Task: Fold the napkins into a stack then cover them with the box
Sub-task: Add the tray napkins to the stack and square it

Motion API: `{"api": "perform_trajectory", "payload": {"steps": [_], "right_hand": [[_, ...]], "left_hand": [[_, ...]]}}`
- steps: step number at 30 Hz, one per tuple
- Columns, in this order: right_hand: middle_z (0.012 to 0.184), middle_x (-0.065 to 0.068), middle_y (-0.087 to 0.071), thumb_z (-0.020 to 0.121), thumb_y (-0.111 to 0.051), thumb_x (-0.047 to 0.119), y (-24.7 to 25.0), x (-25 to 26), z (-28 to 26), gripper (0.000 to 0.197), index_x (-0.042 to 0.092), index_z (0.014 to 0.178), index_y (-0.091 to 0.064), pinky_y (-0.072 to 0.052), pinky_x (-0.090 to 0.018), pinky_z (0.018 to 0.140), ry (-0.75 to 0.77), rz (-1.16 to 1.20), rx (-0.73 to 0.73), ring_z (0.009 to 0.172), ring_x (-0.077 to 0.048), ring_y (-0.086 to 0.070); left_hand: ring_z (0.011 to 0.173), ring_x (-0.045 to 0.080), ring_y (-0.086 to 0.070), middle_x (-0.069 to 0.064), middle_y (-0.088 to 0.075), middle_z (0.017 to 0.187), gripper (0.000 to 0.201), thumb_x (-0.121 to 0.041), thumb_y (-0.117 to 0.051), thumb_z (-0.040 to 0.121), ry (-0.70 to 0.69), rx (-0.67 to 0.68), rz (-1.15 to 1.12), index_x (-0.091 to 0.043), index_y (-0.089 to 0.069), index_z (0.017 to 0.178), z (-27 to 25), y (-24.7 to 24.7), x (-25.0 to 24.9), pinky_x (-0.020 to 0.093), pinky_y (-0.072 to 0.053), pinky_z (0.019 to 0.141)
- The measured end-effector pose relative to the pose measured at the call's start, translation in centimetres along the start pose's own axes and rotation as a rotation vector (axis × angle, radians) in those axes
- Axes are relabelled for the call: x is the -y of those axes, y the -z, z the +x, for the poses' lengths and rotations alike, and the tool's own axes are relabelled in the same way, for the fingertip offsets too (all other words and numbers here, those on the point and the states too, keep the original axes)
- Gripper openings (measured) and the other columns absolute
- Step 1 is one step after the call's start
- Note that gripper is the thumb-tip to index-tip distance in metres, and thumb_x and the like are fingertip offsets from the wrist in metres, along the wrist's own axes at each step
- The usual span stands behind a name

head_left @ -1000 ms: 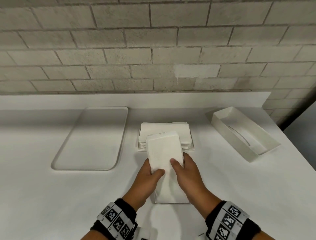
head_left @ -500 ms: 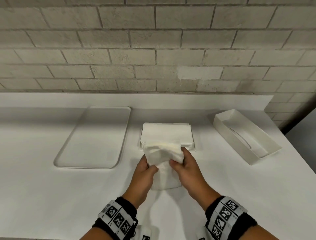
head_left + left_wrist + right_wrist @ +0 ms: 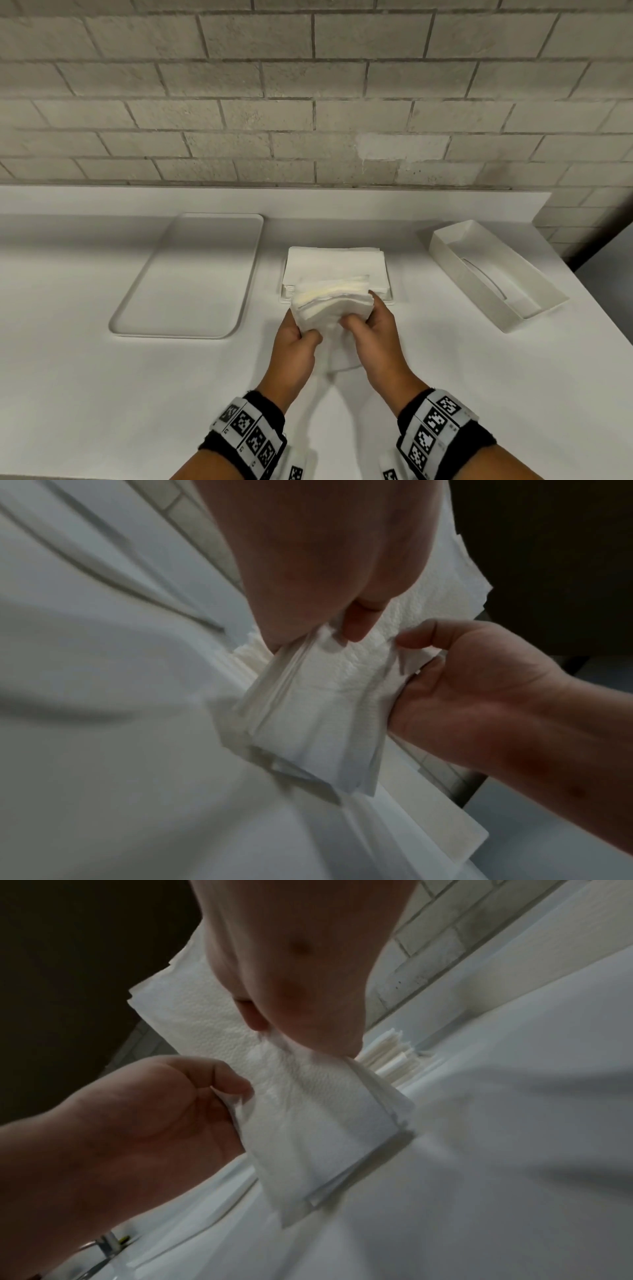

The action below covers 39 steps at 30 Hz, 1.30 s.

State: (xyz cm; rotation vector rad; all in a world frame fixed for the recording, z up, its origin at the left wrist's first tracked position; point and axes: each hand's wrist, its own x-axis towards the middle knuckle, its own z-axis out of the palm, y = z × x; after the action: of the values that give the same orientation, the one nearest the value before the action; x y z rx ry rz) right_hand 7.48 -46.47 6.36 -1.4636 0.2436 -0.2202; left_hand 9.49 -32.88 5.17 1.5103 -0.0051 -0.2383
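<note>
Both hands work over the white bench [image 3: 102, 394], at centre of the head view. Left hand [image 3: 294, 346] grips the left edge of a bundle of white napkins [image 3: 329, 308]; thumb on top, fingers [image 3: 359, 623] curled round the paper. Right hand [image 3: 371, 334] grips the right edge the same way, thumb pressed over the near face, remaining fingers hidden behind the paper. The bundle is bent, far half raised and curling over, layered edges showing as a fan along the top; the near end hangs down between the wrists toward the bench. Contact of that end with the bench: cannot tell.

Directly at 12 o'clock from the hands, just behind the bundle, a flat stack of napkins [image 3: 334, 267] sits in a low white holder [image 3: 390, 298]. The raised bundle overlaps the stack's near edge in the head view; touching or not is unclear.

White box [image 3: 493, 274] lies at 2 o'clock, open side up, well apart from the stack, angled on the bench, with a curved slot visible in its floor. Shallow white tray [image 3: 191, 274] at 10 o'clock. Brick wall [image 3: 308, 85] at 12 o'clock behind the bench. Wristbands [image 3: 250, 435] with black-and-white markers on both wrists.
</note>
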Motion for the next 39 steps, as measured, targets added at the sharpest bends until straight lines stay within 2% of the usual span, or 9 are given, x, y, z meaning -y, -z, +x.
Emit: {"api": "perform_trajectory", "payload": {"steps": [5,9,12,17,21,25,29,35,39], "right_hand": [[0.106,0.007,-0.074,0.09,-0.06,-0.007,0.2,1.0,0.3,0.042,0.03,0.111,-0.066,-0.056,-0.031,0.091,0.11,0.042,0.018,0.104,-0.015,-0.069],[0.108,0.0,-0.073,0.093,-0.059,-0.002,0.2,0.0,0.5,0.04,0.034,0.109,-0.066,-0.055,-0.04,0.092,0.07,0.022,0.038,0.104,-0.019,-0.069],[0.109,0.008,-0.074,0.097,-0.06,0.006,0.4,-0.6,0.6,0.037,0.04,0.111,-0.062,-0.057,-0.035,0.089,0.011,0.025,0.052,0.104,-0.014,-0.07],[0.104,0.01,-0.075,0.093,-0.057,-0.008,0.3,0.2,0.8,0.04,0.026,0.114,-0.063,-0.054,-0.019,0.079,0.022,0.139,0.064,0.101,-0.008,-0.07],[0.103,0.002,-0.076,0.088,-0.059,-0.011,0.1,-0.4,0.9,0.042,0.023,0.111,-0.067,-0.055,-0.022,0.077,0.004,0.13,0.018,0.098,-0.013,-0.071],[0.098,-0.003,-0.077,0.077,-0.064,0.002,0.1,-0.7,1.3,0.032,0.023,0.101,-0.071,-0.055,-0.025,0.073,-0.004,0.124,-0.029,0.092,-0.018,-0.071],[0.098,-0.004,-0.076,0.076,-0.061,0.001,0.1,-0.3,1.7,0.033,0.021,0.1,-0.072,-0.056,-0.025,0.075,0.042,0.146,0.009,0.093,-0.017,-0.071],[0.103,-0.003,-0.076,0.074,-0.068,0.015,0.0,-0.7,1.8,0.032,0.025,0.104,-0.07,-0.056,-0.029,0.079,0.002,0.144,0.007,0.097,-0.019,-0.072],[0.097,-0.003,-0.076,0.076,-0.068,0.006,0.1,-0.4,2.4,0.03,0.019,0.102,-0.069,-0.057,-0.027,0.075,0.041,0.186,-0.001,0.091,-0.017,-0.072]], "left_hand": [[0.112,0.017,-0.067,0.0,-0.072,0.117,0.054,-0.002,-0.051,0.078,-0.016,0.056,0.03,-0.024,-0.06,0.126,0.6,0.5,-0.9,0.035,-0.055,0.094],[0.109,0.016,-0.069,-0.002,-0.074,0.115,0.054,0.012,-0.047,0.088,0.055,0.096,0.045,-0.024,-0.059,0.127,0.3,0.6,0.0,0.023,-0.056,0.08],[0.106,0.01,-0.07,-0.007,-0.074,0.114,0.054,0.011,-0.048,0.09,0.061,0.095,0.06,-0.028,-0.058,0.127,0.2,0.6,0.2,0.022,-0.056,0.078],[0.113,0.012,-0.066,-0.006,-0.071,0.119,0.059,0.012,-0.045,0.089,0.018,0.055,0.094,-0.029,-0.056,0.13,1.0,0.7,0.6,0.03,-0.053,0.093],[0.112,0.013,-0.067,-0.008,-0.072,0.116,0.061,0.013,-0.047,0.087,0.028,0.027,0.12,-0.031,-0.057,0.127,1.1,0.5,1.5,0.033,-0.055,0.095],[0.112,0.015,-0.067,-0.006,-0.072,0.117,0.061,0.008,-0.048,0.083,0.029,0.053,0.181,-0.031,-0.059,0.128,1.4,0.8,2.4,0.046,-0.054,0.1],[0.114,0.013,-0.066,-0.004,-0.071,0.119,0.062,0.015,-0.045,0.084,0.003,0.039,0.161,-0.024,-0.059,0.131,2.1,0.9,2.0,0.034,-0.054,0.098],[0.11,0.007,-0.066,-0.013,-0.072,0.114,0.064,0.012,-0.046,0.083,0.023,0.069,0.249,-0.033,-0.058,0.128,2.0,1.2,2.8,0.024,-0.055,0.088],[0.111,0.005,-0.066,-0.011,-0.072,0.117,0.062,0.01,-0.046,0.084,0.0,0.042,0.235,-0.028,-0.058,0.131,2.6,1.3,2.8,0.027,-0.053,0.094]]}}
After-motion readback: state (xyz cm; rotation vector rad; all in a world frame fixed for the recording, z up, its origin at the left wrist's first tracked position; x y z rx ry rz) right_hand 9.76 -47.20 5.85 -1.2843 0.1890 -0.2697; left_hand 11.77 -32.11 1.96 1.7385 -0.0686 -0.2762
